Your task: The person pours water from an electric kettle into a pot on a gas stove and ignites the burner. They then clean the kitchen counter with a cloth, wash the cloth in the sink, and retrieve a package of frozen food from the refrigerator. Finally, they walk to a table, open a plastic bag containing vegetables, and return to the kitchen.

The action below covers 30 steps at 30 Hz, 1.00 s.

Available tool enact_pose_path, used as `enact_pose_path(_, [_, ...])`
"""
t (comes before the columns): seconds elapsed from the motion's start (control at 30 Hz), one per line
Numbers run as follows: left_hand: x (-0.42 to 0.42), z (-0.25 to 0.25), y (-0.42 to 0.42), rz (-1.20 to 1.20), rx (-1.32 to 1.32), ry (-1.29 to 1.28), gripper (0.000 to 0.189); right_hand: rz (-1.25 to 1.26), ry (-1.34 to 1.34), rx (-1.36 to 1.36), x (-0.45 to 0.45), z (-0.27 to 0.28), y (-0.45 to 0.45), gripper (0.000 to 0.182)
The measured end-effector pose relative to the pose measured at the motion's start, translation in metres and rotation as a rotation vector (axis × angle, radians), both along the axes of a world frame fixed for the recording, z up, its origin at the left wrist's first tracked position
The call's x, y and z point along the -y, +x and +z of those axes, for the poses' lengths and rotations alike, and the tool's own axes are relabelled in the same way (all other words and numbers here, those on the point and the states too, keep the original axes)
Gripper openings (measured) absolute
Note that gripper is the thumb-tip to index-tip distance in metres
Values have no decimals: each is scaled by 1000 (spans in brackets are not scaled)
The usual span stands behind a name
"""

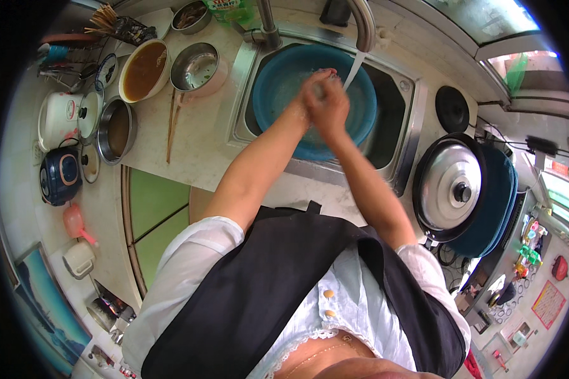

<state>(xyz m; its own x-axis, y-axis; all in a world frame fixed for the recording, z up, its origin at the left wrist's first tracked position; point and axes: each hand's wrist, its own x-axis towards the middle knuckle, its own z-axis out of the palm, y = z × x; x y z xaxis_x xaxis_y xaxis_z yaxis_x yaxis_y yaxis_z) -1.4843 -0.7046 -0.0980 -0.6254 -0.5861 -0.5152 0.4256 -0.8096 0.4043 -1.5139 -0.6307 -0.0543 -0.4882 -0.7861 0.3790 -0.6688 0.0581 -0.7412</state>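
Over a blue plastic basin point(366, 111), my left hand point(316, 84) and my right hand point(331, 106) are pressed together, with motion blur on the fingers. Whether anything lies between the palms is hidden. The basin stands in a stainless steel sink point(398, 137) and has water in it. From the curved faucet point(366, 28), a stream of water point(354, 70) falls into the basin just right of my hands. Both forearms reach in from the front edge of the counter, and water wets the left wrist.
Left of the sink are a metal saucepan point(194, 68), chopsticks point(172, 128), a bowl of brown liquid point(144, 71) and a steel bowl point(118, 128). To the right sit a lidded wok point(450, 184) and a black round lid point(452, 109). A rice cooker point(61, 118) stands far left.
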Motion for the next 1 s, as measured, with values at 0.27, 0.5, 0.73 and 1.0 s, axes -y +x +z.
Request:
enact_pose_path(0.27, [-13, 17, 4, 9, -131, 160, 36, -235, -53, 521, 38, -38, -96, 23])
enact_pose_path(0.5, [2, -19, 10, -32, -232, 76, 32, 226, -66, 179, -22, -5, 7, 19])
enact_pose_path(0.73, [-21, 18, -18, -5, 181, 99, 24, -274, 85, 74, 39, -16, -60, 20])
enact_pose_path(1.0, [25, -37, 12, -423, -442, 272, 32, 125, -112, 13, -11, 11, 12, 14])
